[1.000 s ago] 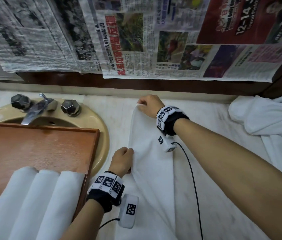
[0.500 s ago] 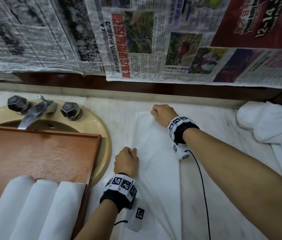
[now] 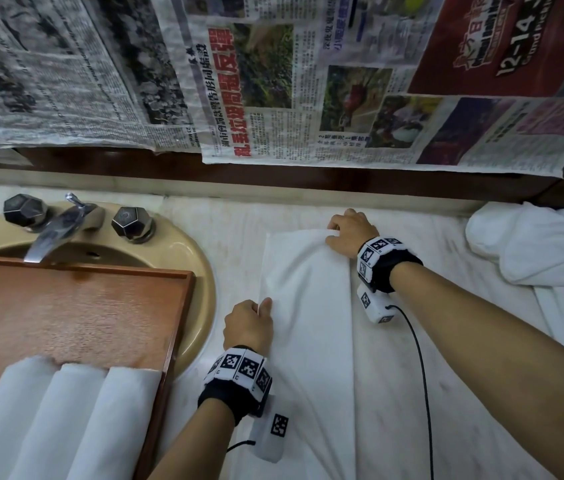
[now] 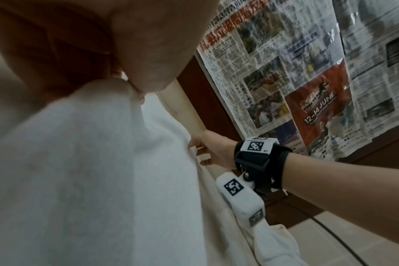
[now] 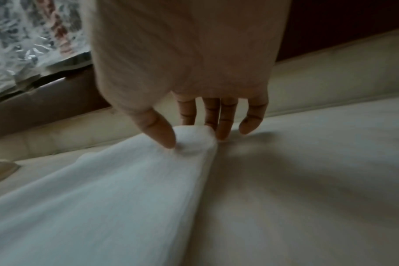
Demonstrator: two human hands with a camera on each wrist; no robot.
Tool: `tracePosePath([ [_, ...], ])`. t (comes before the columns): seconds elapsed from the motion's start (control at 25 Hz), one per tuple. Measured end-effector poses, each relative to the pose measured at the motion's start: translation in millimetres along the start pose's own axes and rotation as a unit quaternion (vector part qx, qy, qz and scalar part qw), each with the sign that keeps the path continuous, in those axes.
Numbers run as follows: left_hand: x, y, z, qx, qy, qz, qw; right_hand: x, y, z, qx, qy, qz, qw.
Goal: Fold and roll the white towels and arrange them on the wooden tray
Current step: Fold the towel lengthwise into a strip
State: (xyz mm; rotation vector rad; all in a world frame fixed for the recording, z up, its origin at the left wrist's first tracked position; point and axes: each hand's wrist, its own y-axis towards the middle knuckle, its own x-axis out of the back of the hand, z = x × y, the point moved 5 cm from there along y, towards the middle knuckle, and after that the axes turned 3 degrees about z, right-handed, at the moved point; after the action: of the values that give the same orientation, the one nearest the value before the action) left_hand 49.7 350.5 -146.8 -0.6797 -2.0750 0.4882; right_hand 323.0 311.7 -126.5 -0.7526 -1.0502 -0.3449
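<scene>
A white towel lies folded lengthwise on the counter, running away from me. My left hand grips its left edge about halfway along, fingers curled. My right hand pinches the far right corner; in the right wrist view that hand holds the towel corner between thumb and fingers. The left wrist view shows the towel under my palm and the right hand at the far end. The wooden tray lies over the sink with three rolled towels on its near end.
A heap of loose white towels lies at the right of the counter. The beige sink and its tap are at the left, behind the tray. Newspaper covers the wall behind. A cable trails from my right wrist.
My right hand has drawn the towel's far corner to the right, so the far end went from a narrow point to a flat wide edge. My left hand kept hold of the left edge.
</scene>
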Motion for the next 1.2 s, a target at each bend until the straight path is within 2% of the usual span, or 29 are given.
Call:
tracePosePath([
  [0.12,1,-3,-3,0.004,0.032,-0.003,0.999,3,1,-10,-0.002,0.020,0.031,0.999],
  [0.2,1,-5,-7,0.006,0.047,-0.010,0.999,5,0,-11,-0.008,-0.021,0.044,0.999],
  [0.28,1,-6,-8,0.014,0.052,-0.015,0.998,7,-10,-7,-0.019,-0.041,-0.002,0.999],
  [0.4,1,-7,-7,0.016,0.053,-0.010,0.998,-2,-43,-3,-0.061,0.021,-0.103,0.993],
  [0.56,0,-8,-6,0.012,0.048,-0.006,0.999,-30,-75,-10,-0.097,-0.003,-0.052,0.994],
  [0.6,0,-8,-6,0.012,0.047,-0.009,0.999,-28,-76,-9,-0.086,-0.014,-0.072,0.994],
  [0.68,0,-8,-7,0.016,0.048,-0.012,0.999,-17,-67,7,-0.014,-0.024,-0.114,0.993],
  [0.76,0,-6,-8,0.021,0.049,-0.013,0.998,-11,-48,30,0.081,-0.032,-0.090,0.992],
  [0.8,0,-6,-7,0.024,0.049,-0.012,0.998,-12,-37,39,0.106,-0.053,-0.061,0.991],
  [0.92,0,-5,-8,0.032,0.041,-0.016,0.999,-10,-10,51,0.111,-0.112,0.001,0.987],
  [1.2,0,-3,-5,0.036,0.033,-0.011,0.999,-10,4,57,0.085,-0.095,0.025,0.992],
])
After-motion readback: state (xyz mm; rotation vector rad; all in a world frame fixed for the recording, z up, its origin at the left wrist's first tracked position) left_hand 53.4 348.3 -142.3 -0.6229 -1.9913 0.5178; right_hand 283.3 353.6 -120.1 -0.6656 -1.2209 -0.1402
